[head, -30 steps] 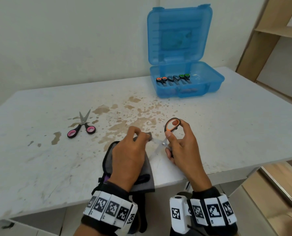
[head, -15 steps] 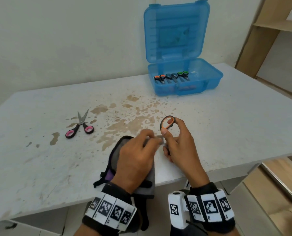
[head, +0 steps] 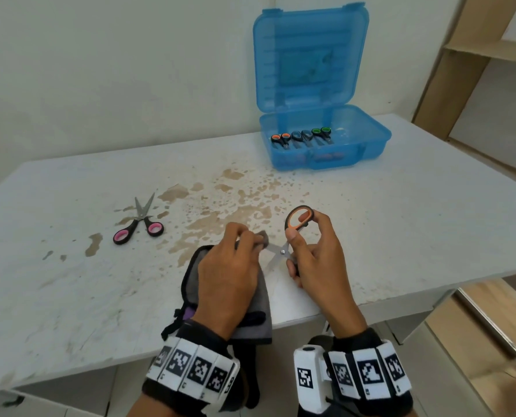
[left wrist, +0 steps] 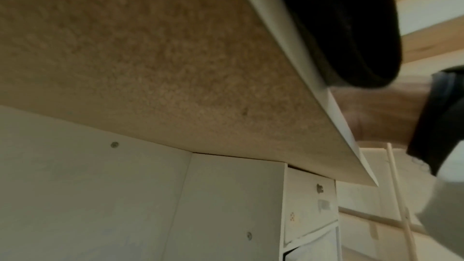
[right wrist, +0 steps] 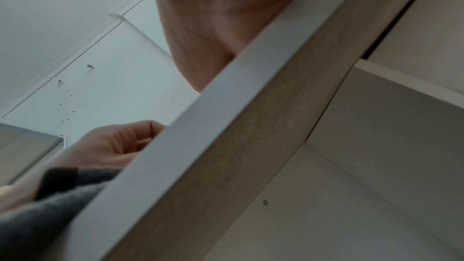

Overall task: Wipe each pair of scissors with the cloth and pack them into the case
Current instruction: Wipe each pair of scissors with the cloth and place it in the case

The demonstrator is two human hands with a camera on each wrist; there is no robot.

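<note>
Orange-handled scissors (head: 298, 218) stand with blades spread apart; my right hand (head: 313, 251) grips their handles near the table's front edge. My left hand (head: 232, 266) pinches a fold of the grey cloth (head: 261, 291) around one blade left of the pivot. The cloth drapes under that hand and over the table edge. Pink-handled scissors (head: 141, 225) lie on the table at the left with blades apart. The blue case (head: 325, 145) stands open at the back, with three pairs of scissors (head: 301, 137) side by side inside. Both wrist views show mostly the table's underside; the cloth (right wrist: 37, 215) appears there.
The white table (head: 416, 221) has brown stains in its middle. The case lid (head: 310, 58) stands upright against the wall. Wooden shelving (head: 485, 55) rises at the right, past the table's edge. Drawers (left wrist: 308, 205) sit below the tabletop.
My left hand slid the cloth toward the pivot and then back out along the blade. The right hand kept hold of the orange-handled scissors.
</note>
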